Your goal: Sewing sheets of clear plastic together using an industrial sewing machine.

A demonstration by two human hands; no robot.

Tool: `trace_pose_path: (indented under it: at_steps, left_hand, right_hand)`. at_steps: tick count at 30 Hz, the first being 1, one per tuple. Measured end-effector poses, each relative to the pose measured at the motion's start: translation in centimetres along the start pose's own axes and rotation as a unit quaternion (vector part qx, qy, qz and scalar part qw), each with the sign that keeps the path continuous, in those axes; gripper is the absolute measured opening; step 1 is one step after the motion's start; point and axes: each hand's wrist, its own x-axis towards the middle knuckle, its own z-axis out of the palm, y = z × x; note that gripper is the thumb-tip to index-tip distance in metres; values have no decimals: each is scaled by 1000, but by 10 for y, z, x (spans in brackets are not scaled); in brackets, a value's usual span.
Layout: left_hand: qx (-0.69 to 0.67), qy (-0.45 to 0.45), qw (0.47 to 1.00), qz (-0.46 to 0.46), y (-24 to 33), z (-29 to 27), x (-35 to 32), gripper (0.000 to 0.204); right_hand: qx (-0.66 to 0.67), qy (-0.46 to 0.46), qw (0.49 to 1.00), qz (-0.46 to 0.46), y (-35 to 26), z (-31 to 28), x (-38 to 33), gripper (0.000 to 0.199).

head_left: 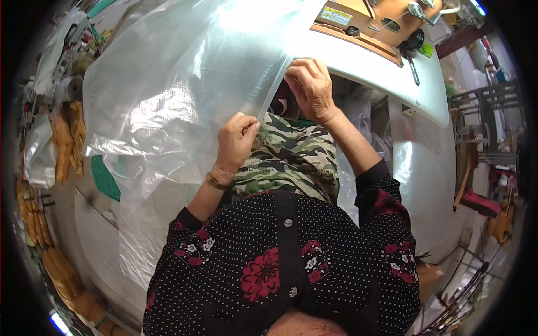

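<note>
Left hand (237, 140), right hand (311, 91): both nearly closed, pinching one edge of translucent plastic sheeting (185, 73); tan sewing machine (386, 28) on white desk (381, 74).

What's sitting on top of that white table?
The white table holds a tan machine, a slim dark tool and a bright green item. The translucent sheet covers its left part; what lies beneath it there cannot be made out.

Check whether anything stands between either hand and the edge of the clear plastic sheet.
Nothing visible does: the left hand and the right hand both pinch the edge of the clear plastic sheet. The orange-brown machine sits beyond them, to the right.
</note>
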Motion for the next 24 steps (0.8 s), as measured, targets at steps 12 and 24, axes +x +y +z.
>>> trace_pose_path:
  at_steps: [12, 24]
  left_hand:
    - [-271, -28, 945, -180, 13, -8, -11, 29]
    - [-112, 114, 987, -28, 21, 5, -5, 15]
  right_hand:
    - [-10, -296, 937, -185, -10, -7, 24, 18]
    - [-5, -346, 923, -169, -17, -11, 38, 16]
